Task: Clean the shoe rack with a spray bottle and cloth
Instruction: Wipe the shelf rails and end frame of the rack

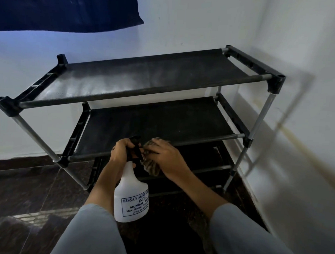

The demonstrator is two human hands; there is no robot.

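Observation:
A black shoe rack (143, 79) with fabric shelves and metal poles stands in the corner; its top shelf looks dusty and streaked. My left hand (121, 151) grips the black trigger head of a white spray bottle (131, 197), which hangs upright in front of the rack's middle shelf. My right hand (166, 157) holds a bunched brownish cloth (152, 169) right beside the bottle's nozzle. The cloth is partly hidden under my fingers. Both hands sit close together, just in front of the middle shelf's front bar.
White walls (298, 55) close in behind and on the right of the rack. A dark blue fabric (66, 9) hangs at the upper left. The floor (27, 188) is dark polished stone. Lower shelves are dim under my arms.

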